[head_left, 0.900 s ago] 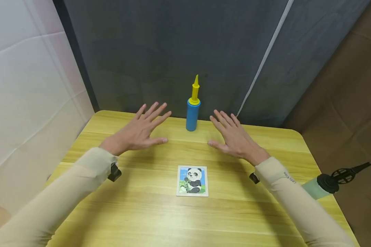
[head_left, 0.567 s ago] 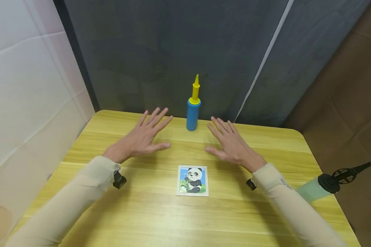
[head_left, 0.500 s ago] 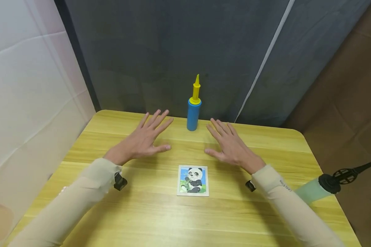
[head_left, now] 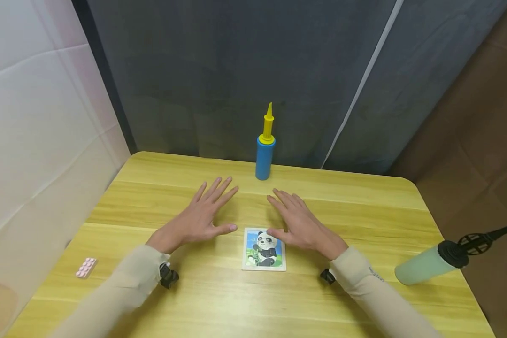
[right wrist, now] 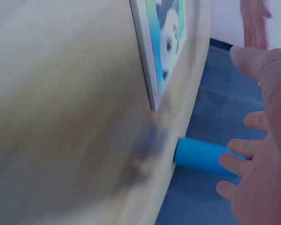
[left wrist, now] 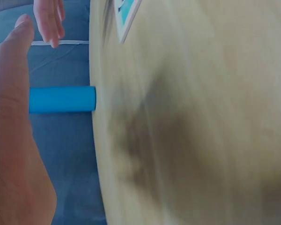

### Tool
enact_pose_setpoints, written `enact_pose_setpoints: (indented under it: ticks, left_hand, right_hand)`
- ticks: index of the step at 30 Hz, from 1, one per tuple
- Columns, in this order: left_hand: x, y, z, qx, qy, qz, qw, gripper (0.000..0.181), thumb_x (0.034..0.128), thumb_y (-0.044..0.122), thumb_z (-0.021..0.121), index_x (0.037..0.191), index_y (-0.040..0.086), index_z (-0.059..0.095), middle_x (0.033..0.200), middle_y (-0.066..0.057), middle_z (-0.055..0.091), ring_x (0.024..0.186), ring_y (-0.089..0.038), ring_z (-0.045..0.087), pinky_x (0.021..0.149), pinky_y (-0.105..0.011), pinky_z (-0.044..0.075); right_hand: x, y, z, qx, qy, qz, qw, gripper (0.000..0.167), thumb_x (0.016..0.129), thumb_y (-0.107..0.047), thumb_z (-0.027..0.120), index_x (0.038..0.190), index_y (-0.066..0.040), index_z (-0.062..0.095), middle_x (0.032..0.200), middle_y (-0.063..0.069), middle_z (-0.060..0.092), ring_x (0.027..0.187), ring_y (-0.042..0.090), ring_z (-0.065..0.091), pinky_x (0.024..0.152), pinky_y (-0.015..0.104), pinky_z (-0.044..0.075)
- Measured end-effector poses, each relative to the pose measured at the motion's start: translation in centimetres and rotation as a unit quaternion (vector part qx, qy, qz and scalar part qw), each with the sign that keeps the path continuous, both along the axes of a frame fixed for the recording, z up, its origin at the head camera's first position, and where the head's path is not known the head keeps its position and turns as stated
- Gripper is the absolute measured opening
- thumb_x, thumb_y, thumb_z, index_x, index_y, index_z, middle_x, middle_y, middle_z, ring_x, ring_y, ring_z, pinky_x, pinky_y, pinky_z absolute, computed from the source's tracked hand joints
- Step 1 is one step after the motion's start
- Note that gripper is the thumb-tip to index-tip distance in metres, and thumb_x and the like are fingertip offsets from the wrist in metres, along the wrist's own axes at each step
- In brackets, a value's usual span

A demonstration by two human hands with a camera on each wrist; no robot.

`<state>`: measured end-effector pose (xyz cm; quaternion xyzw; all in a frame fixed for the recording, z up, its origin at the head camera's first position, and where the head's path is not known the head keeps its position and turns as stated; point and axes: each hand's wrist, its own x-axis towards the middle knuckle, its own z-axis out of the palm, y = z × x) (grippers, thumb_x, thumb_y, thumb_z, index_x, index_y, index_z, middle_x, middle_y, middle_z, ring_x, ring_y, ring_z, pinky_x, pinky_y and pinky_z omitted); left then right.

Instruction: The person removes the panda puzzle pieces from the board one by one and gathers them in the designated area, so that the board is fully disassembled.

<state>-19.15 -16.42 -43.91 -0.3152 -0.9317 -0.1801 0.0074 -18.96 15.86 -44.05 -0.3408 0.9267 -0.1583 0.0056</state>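
Between my two hands lies a square panda picture puzzle [head_left: 264, 256] in a pale frame, flat on the table. To its upper left my left hand [head_left: 198, 218] hovers with fingers spread, holding nothing. My right hand [head_left: 300, 223] hovers at the puzzle's right, its thumb overlapping the top right corner in the head view; it too holds nothing. Behind both hands a blue hand pump [head_left: 264, 159] with a yellow nozzle stands upright. The left wrist view shows the pump's blue body [left wrist: 63, 99] past the thumb, and the right wrist view shows the puzzle's edge [right wrist: 145, 56] near the hand.
A pale green bottle [head_left: 424, 266] with a black top lies tilted at the table's right side. On the left sits a pink studded block [head_left: 86, 267]. The wooden table [head_left: 253, 305] ends at a dark curtain [head_left: 194, 84] behind.
Both hands have moved back toward the body and lower in view, the right one also leftward over the puzzle's corner. The pink block and the whole bottle have come out from behind the sleeves.
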Motion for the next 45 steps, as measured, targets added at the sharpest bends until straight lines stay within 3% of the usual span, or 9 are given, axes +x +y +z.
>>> enact_pose_setpoints:
  ticks: [10,13,16,21,29,38,45]
  left_hand:
    - [2.0,1.2,-1.7,0.013,-0.029,-0.015,0.9994,0.113,0.0877,0.069,0.073,0.173,0.02,0.018,0.183,-0.01,0.005,0.169,-0.04,0.005,0.135,-0.068,0.003]
    - [2.4,1.5,-2.1,0.016,-0.035,-0.02,0.9991,0.116,0.0851,0.069,0.076,0.172,0.018,0.02,0.182,-0.013,0.009,0.169,-0.042,0.008,0.134,-0.069,0.005]
    - [2.8,1.8,-2.5,0.017,-0.048,-0.023,0.9984,0.119,0.0835,0.07,0.077,0.172,0.016,0.02,0.182,-0.014,0.01,0.169,-0.042,0.008,0.134,-0.069,0.006]
    - [3.5,2.1,-3.1,0.005,-0.077,-0.031,0.9965,0.12,0.0835,0.072,0.077,0.172,0.013,0.022,0.182,-0.013,0.01,0.169,-0.041,0.008,0.135,-0.068,0.005]
    - [4.1,2.5,-3.9,-0.014,-0.112,-0.037,0.9929,0.118,0.0843,0.075,0.075,0.169,0.008,0.028,0.181,-0.011,0.016,0.169,-0.038,0.012,0.136,-0.066,0.005]
    - [4.2,2.8,-4.0,-0.022,-0.117,-0.035,0.9923,0.117,0.083,0.075,0.076,0.169,0.01,0.031,0.181,-0.012,0.017,0.169,-0.037,0.012,0.135,-0.067,0.005]
    - [4.3,2.8,-3.9,-0.025,-0.12,-0.03,0.992,0.117,0.083,0.075,0.076,0.169,0.01,0.031,0.181,-0.011,0.016,0.169,-0.037,0.012,0.136,-0.066,0.005]
  right_hand:
    - [1.9,-2.2,-1.0,-0.02,0.011,0.025,0.9994,0.076,0.101,-0.042,0.073,0.16,-0.003,0.046,0.157,0.016,0.055,0.145,0.034,0.052,0.123,0.056,0.043]
    - [2.2,-2.8,-1.3,-0.014,0.016,0.031,0.9993,0.071,0.1,-0.04,0.075,0.155,-0.003,0.052,0.144,0.012,0.061,0.131,0.029,0.059,0.114,0.049,0.05]
    - [2.5,-3.3,-1.6,-0.009,0.011,0.035,0.9993,0.064,0.099,-0.039,0.076,0.15,-0.003,0.059,0.13,0.008,0.064,0.112,0.022,0.06,0.098,0.039,0.054]
    - [2.8,-3.8,-2.0,0.003,-0.011,0.039,0.9992,0.053,0.101,-0.038,0.074,0.144,-0.008,0.065,0.117,0.002,0.063,0.094,0.011,0.051,0.079,0.024,0.047]
    - [2.9,-4.0,-2.7,0.017,-0.016,0.04,0.9989,0.046,0.105,-0.035,0.069,0.143,-0.01,0.066,0.119,0.002,0.062,0.097,0.011,0.051,0.082,0.024,0.049]
    - [3.0,-4.5,-2.6,0.018,-0.037,0.025,0.9988,0.043,0.106,-0.032,0.069,0.143,-0.011,0.067,0.122,0.002,0.062,0.102,0.012,0.053,0.087,0.026,0.051]
    - [3.0,-5.0,-2.4,0.022,-0.042,0.02,0.9987,0.042,0.105,-0.029,0.07,0.143,-0.011,0.068,0.122,0.002,0.062,0.101,0.013,0.051,0.083,0.025,0.048]
